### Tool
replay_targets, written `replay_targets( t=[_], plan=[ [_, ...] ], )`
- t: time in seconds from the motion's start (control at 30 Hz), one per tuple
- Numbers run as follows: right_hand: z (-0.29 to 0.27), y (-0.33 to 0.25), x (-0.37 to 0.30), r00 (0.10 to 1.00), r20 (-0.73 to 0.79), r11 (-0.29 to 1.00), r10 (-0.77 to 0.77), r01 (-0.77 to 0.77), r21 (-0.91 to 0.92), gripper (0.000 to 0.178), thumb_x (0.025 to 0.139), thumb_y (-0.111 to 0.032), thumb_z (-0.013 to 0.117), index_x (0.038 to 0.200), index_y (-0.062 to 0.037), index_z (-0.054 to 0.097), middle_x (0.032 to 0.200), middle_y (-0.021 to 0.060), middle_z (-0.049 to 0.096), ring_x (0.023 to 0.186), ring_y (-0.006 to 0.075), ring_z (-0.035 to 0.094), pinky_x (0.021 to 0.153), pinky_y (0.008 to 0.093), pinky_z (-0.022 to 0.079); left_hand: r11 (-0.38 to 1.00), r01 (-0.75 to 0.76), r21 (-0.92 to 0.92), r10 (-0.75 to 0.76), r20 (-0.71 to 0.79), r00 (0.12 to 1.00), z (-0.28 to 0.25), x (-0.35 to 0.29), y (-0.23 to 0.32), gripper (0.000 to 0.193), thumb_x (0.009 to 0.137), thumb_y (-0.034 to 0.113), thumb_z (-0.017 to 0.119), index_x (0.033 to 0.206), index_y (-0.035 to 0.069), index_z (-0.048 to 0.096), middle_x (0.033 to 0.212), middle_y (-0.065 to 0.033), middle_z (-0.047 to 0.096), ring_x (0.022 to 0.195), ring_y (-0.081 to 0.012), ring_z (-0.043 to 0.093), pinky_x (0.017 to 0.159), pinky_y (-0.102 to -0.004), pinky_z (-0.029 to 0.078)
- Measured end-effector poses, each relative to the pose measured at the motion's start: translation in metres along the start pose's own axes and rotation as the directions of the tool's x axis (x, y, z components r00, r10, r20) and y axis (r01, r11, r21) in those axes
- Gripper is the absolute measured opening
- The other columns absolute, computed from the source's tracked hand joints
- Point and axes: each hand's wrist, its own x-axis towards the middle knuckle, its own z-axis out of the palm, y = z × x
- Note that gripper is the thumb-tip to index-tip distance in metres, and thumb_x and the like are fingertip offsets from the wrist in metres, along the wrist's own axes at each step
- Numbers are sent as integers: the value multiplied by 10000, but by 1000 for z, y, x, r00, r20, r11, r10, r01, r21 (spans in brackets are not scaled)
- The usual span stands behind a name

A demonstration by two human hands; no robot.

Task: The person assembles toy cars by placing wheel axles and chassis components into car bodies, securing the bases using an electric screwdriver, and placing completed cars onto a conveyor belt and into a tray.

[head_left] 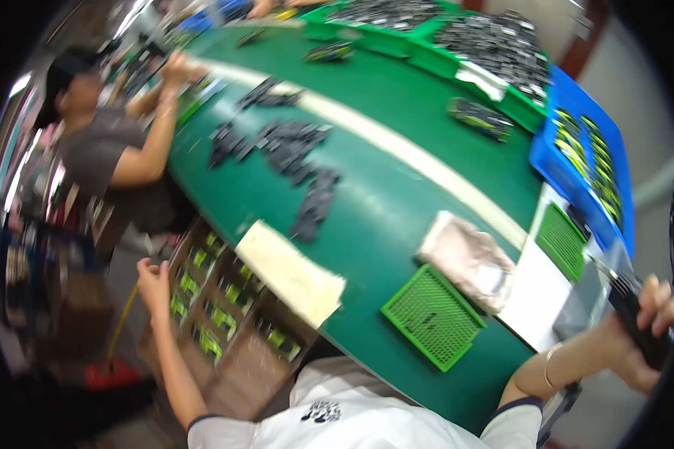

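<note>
From where I sit I see the right hand (623, 353) at the far right edge wrapped around a dark tool (626, 293) with a thin tip, held up off the surface (382, 251), beyond its near right corner. The left hand (154, 284) is out on the other side with thumb and fingers loosely parted, and I can make out nothing in it; it is just beside a brown divided box (241, 378) set lower than the surface. Several of that box's compartments already hold black and yellow-green pieces, so I'd judge a fair part is packed, though blur keeps me from counting. Rows of similar pieces lie in the blue crate (578, 200) at the upper right. As for what is left, I see a loose spread of dark pieces (284, 146) farther up the surface, and the green bins (388, 40) at the back are heaped with grey ones, so plenty seems to remain. Near me, the green basket (432, 318) lies beside a pink bundle (463, 254), and a co-worker's arm (146, 161) reaches over the surface on the left
</note>
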Motion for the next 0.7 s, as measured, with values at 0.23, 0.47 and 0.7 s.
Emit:
replay_targets(
  t=[0.23, 0.47, 0.7],
  plan=[
    [-15, -4, 5, 999, 22, 997, -24, 23, 73, 574, 691, -624, 624, 906, -118, 458, 680, -5, 375, 533, 79, 366, 548, 232, 309, 328, -718, -615, 885, -67, 462, 31, 6, 361, 392, 706, 89, 718, 1046, -2, 546, 916, -112, 604, 868, -217, 577, 797, -304, 444],
    [-8, -12, 7, 987, -119, 994, -106, 109, 15, 628, 742, -587, 601, 1051, -69, 428, 671, -6, 387, 483, 75, 369, 485, 212, 330, -243, -783, -573, 966, -211, -146, 151, -54, 588, 460, 591, 233, 793, 879, 88, 465, 1062, -113, 555, 1096, -291, 479, 975, -446, 325],
    [-22, -20, 15, 961, -131, 969, -245, 239, -59, 642, 754, -562, 606, 1080, -36, 437, 670, -14, 394, 480, 63, 388, 468, 213, 337, -65, -827, -558, 936, 253, -244, 177, -55, 650, 444, 568, 263, 791, 827, 107, 466, 876, -57, 587, 949, -271, 552, 975, -492, 316]
  ],
)
